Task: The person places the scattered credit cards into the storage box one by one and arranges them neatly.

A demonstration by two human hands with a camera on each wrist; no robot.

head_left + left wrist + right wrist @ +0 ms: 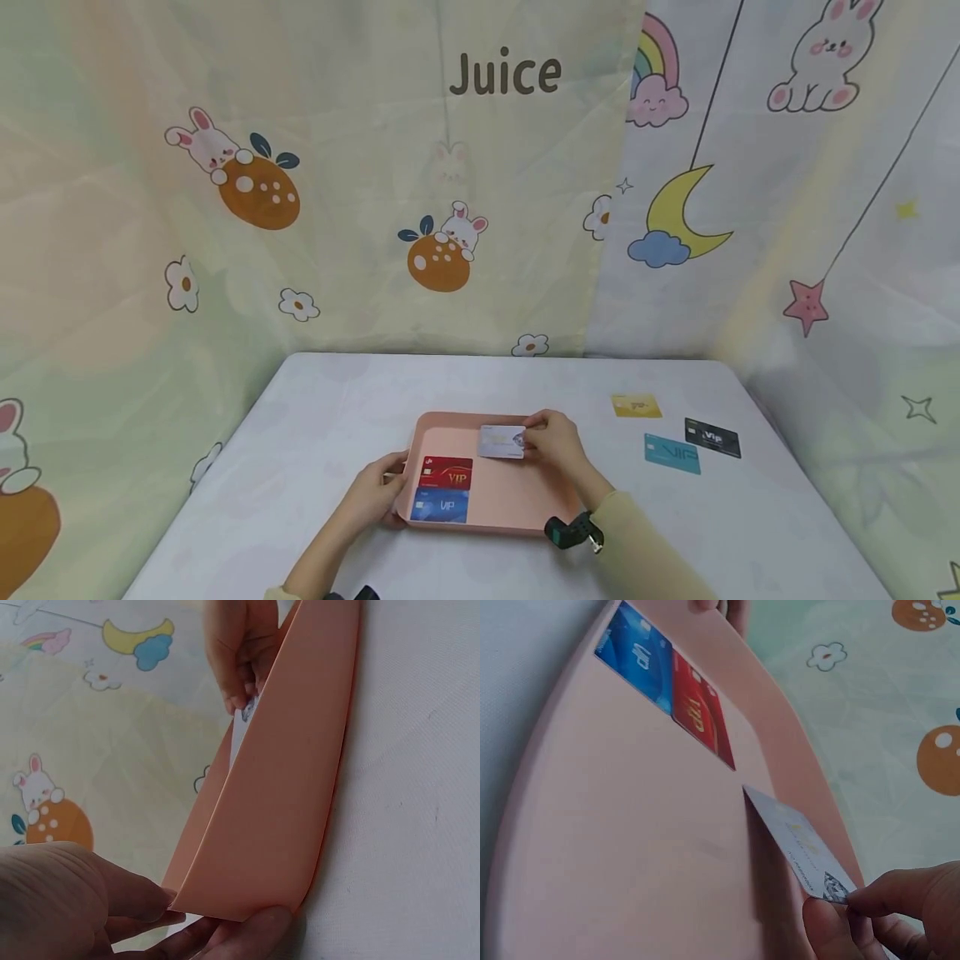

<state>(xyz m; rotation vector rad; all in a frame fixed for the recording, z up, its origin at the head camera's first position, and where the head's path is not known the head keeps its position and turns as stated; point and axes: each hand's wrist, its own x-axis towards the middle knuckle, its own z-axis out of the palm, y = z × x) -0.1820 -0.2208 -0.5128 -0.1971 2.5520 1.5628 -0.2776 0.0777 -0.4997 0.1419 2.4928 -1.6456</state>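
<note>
A pale silver card (502,442) is pinched by its right edge between the thumb and fingers of my right hand (553,442). In the right wrist view the card (799,844) is tilted above the pink tray (630,847), with a shadow beneath it. My left hand (375,492) grips the left side of the tray (517,500), thumb at the rim and fingers underneath in the left wrist view. Inside the tray at the left, a red VIP card (446,472) lies just above a blue VIP card (441,505).
On the white table (337,392), right of the tray, lie a yellow card (636,406), a black VIP card (712,437) and a teal VIP card (672,453). Printed cloth (360,250) hangs behind the table and on both sides.
</note>
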